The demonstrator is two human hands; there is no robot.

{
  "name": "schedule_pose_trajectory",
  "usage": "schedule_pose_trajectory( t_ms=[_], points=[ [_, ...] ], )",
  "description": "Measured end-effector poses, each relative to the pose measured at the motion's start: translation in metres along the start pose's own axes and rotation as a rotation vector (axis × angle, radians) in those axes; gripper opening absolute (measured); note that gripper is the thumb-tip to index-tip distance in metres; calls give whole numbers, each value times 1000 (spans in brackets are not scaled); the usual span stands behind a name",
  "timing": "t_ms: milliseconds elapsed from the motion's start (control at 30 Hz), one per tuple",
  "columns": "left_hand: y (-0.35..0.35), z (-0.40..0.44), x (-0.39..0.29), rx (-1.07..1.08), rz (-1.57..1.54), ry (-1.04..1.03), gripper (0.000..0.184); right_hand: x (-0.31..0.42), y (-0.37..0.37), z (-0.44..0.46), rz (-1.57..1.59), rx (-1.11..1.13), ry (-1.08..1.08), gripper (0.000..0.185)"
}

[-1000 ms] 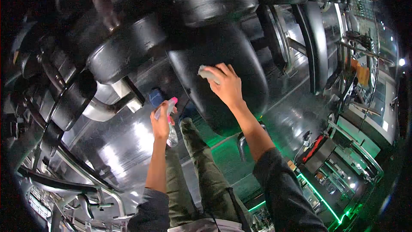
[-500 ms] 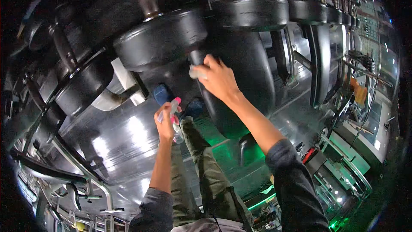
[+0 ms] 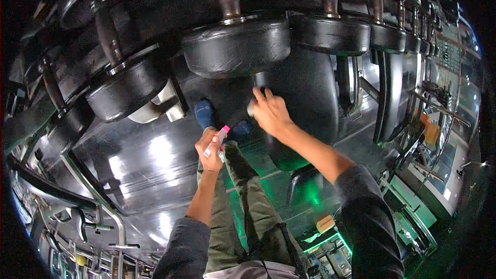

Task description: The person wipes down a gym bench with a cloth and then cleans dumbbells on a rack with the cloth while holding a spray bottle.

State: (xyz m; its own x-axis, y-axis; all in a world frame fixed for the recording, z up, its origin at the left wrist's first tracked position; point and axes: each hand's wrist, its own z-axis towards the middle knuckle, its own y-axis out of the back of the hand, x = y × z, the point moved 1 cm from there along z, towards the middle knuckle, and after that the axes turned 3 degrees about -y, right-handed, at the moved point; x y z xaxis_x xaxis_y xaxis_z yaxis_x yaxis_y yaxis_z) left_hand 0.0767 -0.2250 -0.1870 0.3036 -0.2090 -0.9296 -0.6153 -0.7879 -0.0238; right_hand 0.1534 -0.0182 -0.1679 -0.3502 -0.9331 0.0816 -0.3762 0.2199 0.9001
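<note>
Head view — left hand (image 3: 208, 154) grips spray bottle (image 3: 217, 140); right hand (image 3: 273, 115), cloth (image 3: 251, 107).

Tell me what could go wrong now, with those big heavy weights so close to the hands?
The right hand is near a large, round, black dumbbell end, so its knuckles might get bumped.

The small pale wad in that hand is mostly hidden by the fingers; it could perhaps slip out.

The left hand holds a pink-and-white spray bottle above the shiny dark floor. Drips could make it slippery.
</note>
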Motion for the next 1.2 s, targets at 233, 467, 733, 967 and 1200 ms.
schedule_pose_trajectory(
  t_ms=[233,467,733,967,1200],
  points=[
    [10,-6,6,43,33,54,59,-14,25,63,22,101,-167,15],
    [9,-8,7,84,-19,117,48,19,-23,-61,-108,102,145,15],
    [-10,-2,-9,90,-86,457,46,1,-7,-29,98,-125,-54,9],
    [-24,-1,-12,112,-44,566,53,4,-13,-82,197,-154,-175,9],
    [-43,-4,-21,163,-54,563,49,1,-27,-141,396,-117,-297,16]
  ],
)
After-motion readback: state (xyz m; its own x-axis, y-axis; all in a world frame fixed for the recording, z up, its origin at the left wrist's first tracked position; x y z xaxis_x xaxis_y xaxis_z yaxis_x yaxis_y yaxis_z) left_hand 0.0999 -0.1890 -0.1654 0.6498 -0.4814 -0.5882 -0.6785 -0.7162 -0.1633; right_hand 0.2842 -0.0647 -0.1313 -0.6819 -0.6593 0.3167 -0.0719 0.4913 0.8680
